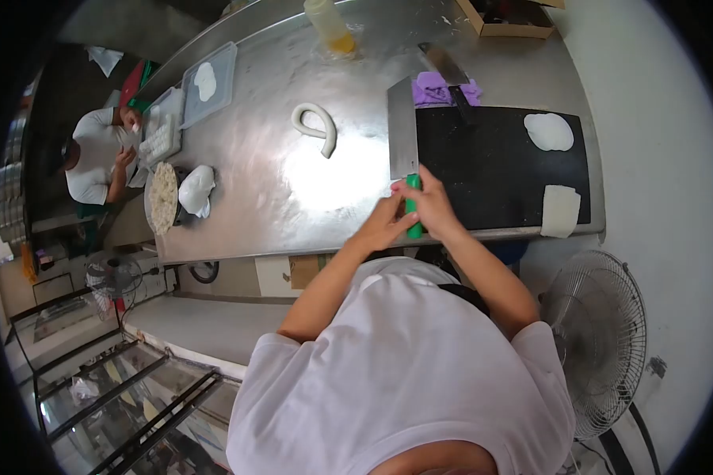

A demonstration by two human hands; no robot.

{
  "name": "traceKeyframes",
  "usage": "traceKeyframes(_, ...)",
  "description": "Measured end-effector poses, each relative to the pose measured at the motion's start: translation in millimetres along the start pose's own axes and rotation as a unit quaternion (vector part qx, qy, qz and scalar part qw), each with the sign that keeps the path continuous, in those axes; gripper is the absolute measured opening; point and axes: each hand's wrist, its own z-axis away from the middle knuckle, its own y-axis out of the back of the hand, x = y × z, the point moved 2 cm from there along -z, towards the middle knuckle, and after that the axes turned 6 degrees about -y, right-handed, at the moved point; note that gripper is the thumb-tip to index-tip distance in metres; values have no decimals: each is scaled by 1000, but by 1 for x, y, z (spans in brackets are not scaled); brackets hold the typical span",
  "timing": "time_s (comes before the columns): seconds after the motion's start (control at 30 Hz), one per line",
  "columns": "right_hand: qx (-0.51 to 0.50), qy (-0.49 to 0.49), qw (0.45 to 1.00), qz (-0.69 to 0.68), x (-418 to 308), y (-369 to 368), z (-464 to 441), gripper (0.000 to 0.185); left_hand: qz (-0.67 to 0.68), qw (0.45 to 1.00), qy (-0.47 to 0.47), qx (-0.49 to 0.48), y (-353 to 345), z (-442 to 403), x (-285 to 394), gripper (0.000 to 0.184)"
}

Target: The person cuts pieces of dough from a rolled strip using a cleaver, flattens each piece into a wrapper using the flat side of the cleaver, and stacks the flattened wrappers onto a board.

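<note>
A wide-bladed cleaver [402, 134] with a green handle lies along the left edge of a black mat [491, 178], its blade pointing away from me. My right hand [434, 207] is closed round the handle. From the other side, my left hand [382, 223] also grips the handle, its thumb over the lower part; some of its fingertips are hidden. To the left of the blade, a pale dough rope [329, 141] lies curled in a loop on the steel table [253, 150]. A flat white dough piece [548, 132] rests on the mat's right side.
A folded pale cloth [560, 211] lies at the mat's near right corner. Beyond the mat, a black-handled knife [445, 63] lies across a purple cloth [430, 89]. An oil bottle [327, 24] stands farther back. Another person [95, 150] works at the left end, beside trays and a bowl [149, 202].
</note>
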Motion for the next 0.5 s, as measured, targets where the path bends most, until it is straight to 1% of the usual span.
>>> traceKeyframes(0.03,2,-26,997,-77,-7,2,1,29,-10,999,-38,-37,17,-2,-3,25)
traceKeyframes(0.07,1,-13,1000,-19,-3,12,1,26,-92,993,-67,42,32,-3,-20,22)
traceKeyframes(0.1,0,3,999,39,2,24,1,24,-142,979,-21,143,50,-8,-32,20)
traceKeyframes(0.13,1,9,999,46,9,32,3,24,-177,945,6,276,69,-15,-72,32)
traceKeyframes(0.17,36,-12,995,94,19,38,10,22,-330,887,-23,322,90,-20,-78,47)
traceKeyframes(0.2,69,-34,987,143,24,42,14,20,-356,871,13,338,107,-29,-78,50)
traceKeyframes(0.23,69,-36,985,151,25,43,16,20,-381,852,-5,359,121,-38,-87,49)
traceKeyframes(0.3,84,-59,971,218,20,47,20,21,-387,873,44,294,138,-48,-115,44)
traceKeyframes(0.33,83,-70,964,243,16,46,23,25,-375,875,51,302,141,-49,-122,44)
traceKeyframes(0.4,77,-59,958,268,8,41,28,27,-315,898,-11,308,146,-51,-134,35)
traceKeyframes(0.43,72,-48,958,275,8,36,30,28,-310,899,-6,310,148,-44,-126,35)
traceKeyframes(0.47,71,-57,957,275,10,33,32,28,-294,906,-5,303,150,-30,-109,31)
traceKeyframes(0.5,47,-36,946,320,11,30,29,31,-280,913,-5,295,151,-15,-100,26)
